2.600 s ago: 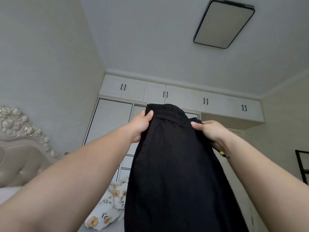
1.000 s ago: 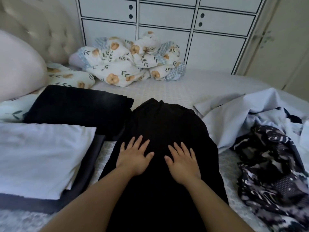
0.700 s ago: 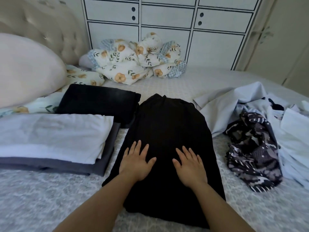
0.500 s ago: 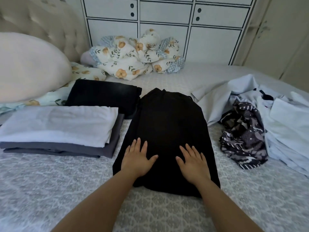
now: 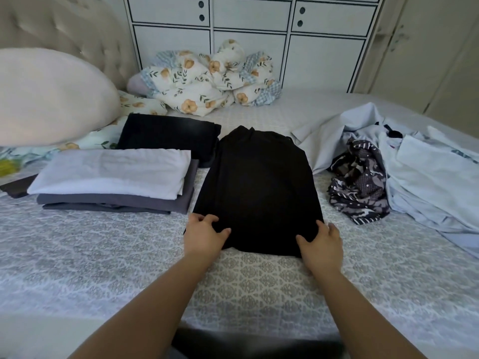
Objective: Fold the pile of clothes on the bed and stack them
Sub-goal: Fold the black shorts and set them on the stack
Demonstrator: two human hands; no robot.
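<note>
Your black garment [image 5: 259,187] lies flat on the bed [image 5: 103,255], folded to a tapering panel, its near edge toward you. A folded stack [image 5: 114,177] sits just beside it on the left, the unfolded pile [image 5: 414,174] near on the right; patterned bedspread lies bare in front. Your left hand [image 5: 203,235] and right hand [image 5: 321,242] grip the near corners, fingers curled over the cloth.

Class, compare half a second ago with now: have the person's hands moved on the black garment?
Yes. Both the left hand and right hand slid back toward the person, from flat on the black garment to gripping its near corners.
</note>
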